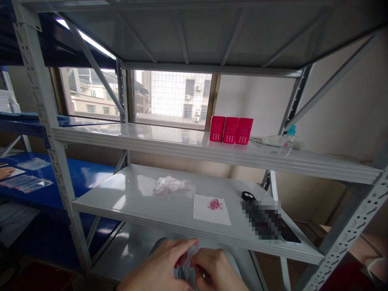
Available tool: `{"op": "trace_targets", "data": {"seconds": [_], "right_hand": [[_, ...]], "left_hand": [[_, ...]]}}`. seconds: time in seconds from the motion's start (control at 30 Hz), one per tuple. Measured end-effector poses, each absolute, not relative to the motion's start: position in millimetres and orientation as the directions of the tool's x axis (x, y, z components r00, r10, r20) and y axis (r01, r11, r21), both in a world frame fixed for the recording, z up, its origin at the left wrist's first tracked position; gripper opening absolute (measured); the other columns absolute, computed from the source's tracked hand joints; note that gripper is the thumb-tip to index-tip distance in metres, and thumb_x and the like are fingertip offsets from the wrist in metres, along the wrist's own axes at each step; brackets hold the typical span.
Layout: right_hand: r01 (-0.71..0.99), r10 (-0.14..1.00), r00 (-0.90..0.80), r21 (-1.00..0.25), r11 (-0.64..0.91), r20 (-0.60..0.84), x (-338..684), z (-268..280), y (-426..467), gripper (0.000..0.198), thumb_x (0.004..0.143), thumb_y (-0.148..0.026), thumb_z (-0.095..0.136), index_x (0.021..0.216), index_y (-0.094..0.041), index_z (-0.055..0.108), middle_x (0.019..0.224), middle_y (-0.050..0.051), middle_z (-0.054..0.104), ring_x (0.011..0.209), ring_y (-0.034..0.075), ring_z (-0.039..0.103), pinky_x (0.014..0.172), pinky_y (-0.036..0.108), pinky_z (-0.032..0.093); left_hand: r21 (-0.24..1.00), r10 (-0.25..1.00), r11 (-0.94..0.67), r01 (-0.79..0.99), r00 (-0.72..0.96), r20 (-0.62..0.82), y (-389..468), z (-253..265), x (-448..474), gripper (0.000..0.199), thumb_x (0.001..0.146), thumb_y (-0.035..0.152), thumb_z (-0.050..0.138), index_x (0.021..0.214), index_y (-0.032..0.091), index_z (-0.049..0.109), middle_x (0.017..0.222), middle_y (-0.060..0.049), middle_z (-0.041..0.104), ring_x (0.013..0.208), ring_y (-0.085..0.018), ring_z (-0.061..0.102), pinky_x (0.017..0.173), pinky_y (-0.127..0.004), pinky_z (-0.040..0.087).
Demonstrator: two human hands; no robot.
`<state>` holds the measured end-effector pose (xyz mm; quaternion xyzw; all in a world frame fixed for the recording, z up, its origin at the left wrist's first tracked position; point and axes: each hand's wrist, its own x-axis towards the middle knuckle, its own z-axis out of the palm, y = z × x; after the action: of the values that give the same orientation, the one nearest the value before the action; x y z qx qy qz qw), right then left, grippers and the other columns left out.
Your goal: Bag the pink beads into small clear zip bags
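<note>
At the bottom of the view my left hand point(162, 264) and my right hand point(216, 268) are close together, in front of the shelf edge. Between them is a small clear plastic bag point(190, 260), pinched by the fingers of both hands. What is inside it, if anything, I cannot make out. Beyond the hands, a square of white paper point(201, 212) lies on the grey shelf, with a little heap of pink pellets point(215, 205) on it. Farther back and to the left is a loose pile of clear plastic bags point(169, 185).
A black round-ended object point(248, 196) and a dark flat device point(289, 230), partly blurred out, lie at the right. Pink boxes point(232, 130) and a blue-capped bottle point(289, 139) stand on the shelf above. A metal post point(45, 101) divides off a blue shelf, where another person's hand point(5, 173) shows.
</note>
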<state>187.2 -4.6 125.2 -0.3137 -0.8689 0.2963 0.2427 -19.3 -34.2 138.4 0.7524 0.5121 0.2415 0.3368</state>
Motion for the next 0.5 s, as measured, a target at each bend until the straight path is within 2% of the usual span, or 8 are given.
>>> {"op": "trace_targets", "data": {"seconds": [0.13, 0.33, 0.5], "right_hand": [[0.398, 0.699, -0.684, -0.695, 0.599, 0.21, 186.8, 129.1, -6.3, 0.034, 0.063, 0.002, 0.055, 0.081, -0.021, 0.072, 0.084, -0.003, 0.076, 0.073, 0.011, 0.063, 0.069, 0.018, 0.043], [0.316, 0.675, -0.703, -0.751, 0.58, 0.225, 186.1, 132.9, -9.7, 0.039, 0.062, 0.004, 0.052, 0.081, -0.023, 0.073, 0.089, -0.005, 0.077, 0.077, 0.011, 0.068, 0.071, 0.016, 0.045], [0.224, 0.653, -0.711, -0.796, 0.563, 0.261, 186.0, 134.5, -11.9, 0.041, 0.063, 0.006, 0.049, 0.078, -0.024, 0.072, 0.092, -0.006, 0.078, 0.085, 0.011, 0.071, 0.074, 0.015, 0.046]], "left_hand": [[0.736, 0.925, -0.257, 0.626, 0.381, -0.001, -31.7, 134.0, -18.4, 0.092, 0.059, 0.02, 0.092, 0.143, 0.04, 0.057, 0.104, 0.001, 0.074, 0.097, -0.027, 0.066, 0.09, -0.032, 0.049], [0.746, 0.88, -0.336, 0.575, 0.473, 0.032, -23.5, 119.3, -27.4, 0.091, 0.062, 0.048, 0.092, 0.145, 0.038, 0.054, 0.1, -0.001, 0.073, 0.092, -0.025, 0.065, 0.089, -0.034, 0.048], [0.804, 0.859, -0.347, 0.483, 0.508, 0.065, -19.7, 106.3, -28.4, 0.091, 0.06, 0.059, 0.091, 0.141, 0.035, 0.057, 0.091, 0.002, 0.072, 0.085, -0.022, 0.065, 0.088, -0.032, 0.047]]}}
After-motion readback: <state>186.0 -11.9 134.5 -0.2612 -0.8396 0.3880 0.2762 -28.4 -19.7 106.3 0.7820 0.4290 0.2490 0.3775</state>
